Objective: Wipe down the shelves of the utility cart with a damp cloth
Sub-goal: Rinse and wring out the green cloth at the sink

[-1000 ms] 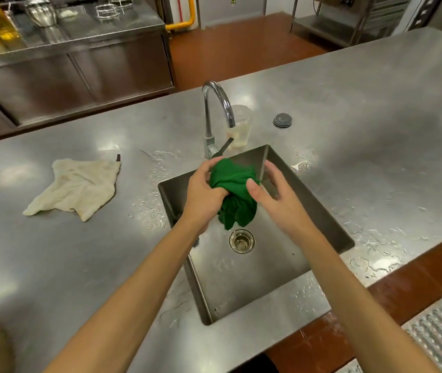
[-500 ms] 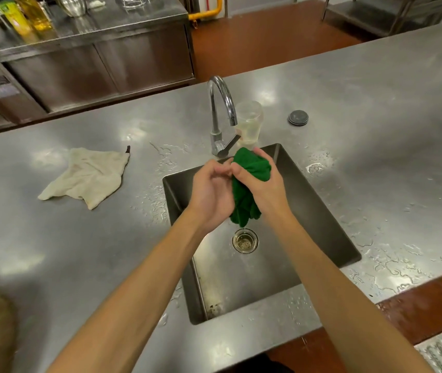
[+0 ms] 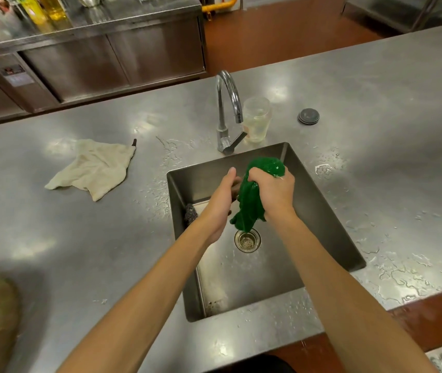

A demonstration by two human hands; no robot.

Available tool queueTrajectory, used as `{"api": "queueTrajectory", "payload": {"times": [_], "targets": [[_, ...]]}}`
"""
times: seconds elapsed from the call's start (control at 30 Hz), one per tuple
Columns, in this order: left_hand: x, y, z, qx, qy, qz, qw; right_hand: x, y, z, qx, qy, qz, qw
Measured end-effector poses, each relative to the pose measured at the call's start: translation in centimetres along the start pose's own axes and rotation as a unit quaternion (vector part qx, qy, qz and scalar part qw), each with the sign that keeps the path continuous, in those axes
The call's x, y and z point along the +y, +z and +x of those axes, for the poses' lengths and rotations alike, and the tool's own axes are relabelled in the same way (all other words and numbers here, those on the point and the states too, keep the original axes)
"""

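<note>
R hand (image 3: 273, 189) fists the wet green cloth (image 3: 249, 205) over sink (image 3: 314, 216); L hand (image 3: 220, 200) alongside, grip hidden, can't tell. Cloth's soft, limp, drippy: hold bunched middle w/ 2 hands.

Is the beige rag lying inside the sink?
No, the beige rag lies flat on the steel counter, left of the sink and apart from it.
</note>
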State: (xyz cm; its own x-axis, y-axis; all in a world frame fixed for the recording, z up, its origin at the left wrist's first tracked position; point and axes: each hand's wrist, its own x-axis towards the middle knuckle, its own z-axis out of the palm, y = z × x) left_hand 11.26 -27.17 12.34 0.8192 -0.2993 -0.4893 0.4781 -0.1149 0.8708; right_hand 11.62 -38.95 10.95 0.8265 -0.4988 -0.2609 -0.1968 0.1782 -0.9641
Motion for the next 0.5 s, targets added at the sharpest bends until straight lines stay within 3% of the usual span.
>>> {"api": "queueTrajectory", "payload": {"times": [0.1,0.2,0.3,0.37,0.43,0.5], "targets": [[-0.9,0.5,-0.1,0.058,-0.121,-0.025,0.991,-0.3,0.1,-0.2,-0.004,-0.006,0.017,1.000],[-1.9,0.5,-0.1,0.042,-0.272,-0.234,0.933,-1.1,0.3,-0.2,-0.009,0.008,0.087,0.996],[-1.9,1.5,0.4,-0.023,-0.244,-0.411,0.878,-1.4,-0.1,-0.7,-0.037,0.049,0.171,0.983],[-0.9,2.1,0.8,-0.043,-0.183,-0.432,0.882,-1.1,-0.3,-1.4,-0.063,0.081,0.202,0.974],[0.1,2.2,1.4,-0.034,-0.147,-0.439,0.886,-0.7,-0.3,-1.9,-0.071,0.081,0.170,0.980],[0.6,2.1,2.1,-0.012,-0.145,-0.445,0.884,-0.8,-0.4,-2.2,-0.057,0.027,0.050,0.997]]}}
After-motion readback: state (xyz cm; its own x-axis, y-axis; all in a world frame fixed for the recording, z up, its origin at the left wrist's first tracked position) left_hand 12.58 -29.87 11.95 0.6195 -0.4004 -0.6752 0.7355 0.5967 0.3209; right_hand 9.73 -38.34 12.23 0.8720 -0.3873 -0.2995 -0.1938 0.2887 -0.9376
